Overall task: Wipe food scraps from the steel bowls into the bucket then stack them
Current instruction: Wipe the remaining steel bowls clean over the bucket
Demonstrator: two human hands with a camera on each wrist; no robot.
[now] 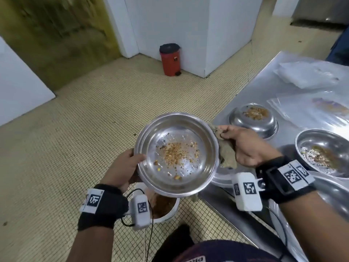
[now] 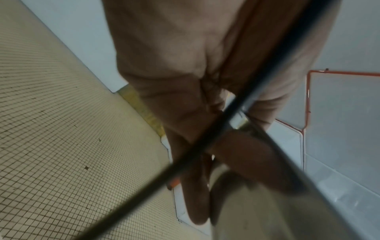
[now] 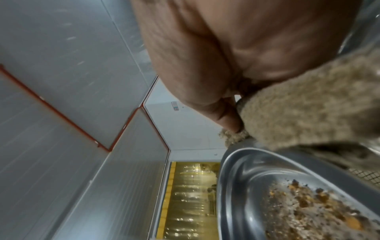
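Note:
A steel bowl [image 1: 177,154] with brown food scraps is held in the air above a white bucket [image 1: 166,210] on the floor. My left hand [image 1: 125,165] grips its left rim, thumb over the edge. At the bowl's right rim my right hand [image 1: 243,144] holds a brown cloth [image 1: 226,150]. In the right wrist view the cloth [image 3: 304,110] is bunched under my fingers [image 3: 228,118], right above the bowl [image 3: 257,186]. In the left wrist view my left hand [image 2: 205,146] clasps the bowl's rim [image 2: 267,203] behind a black cable.
A steel counter [image 1: 268,80] runs along the right with two more dirty bowls [image 1: 253,120] [image 1: 324,152] and clear plastic bags [image 1: 311,74]. A red pedal bin [image 1: 170,59] stands by the white wall. The floor is small beige tiles.

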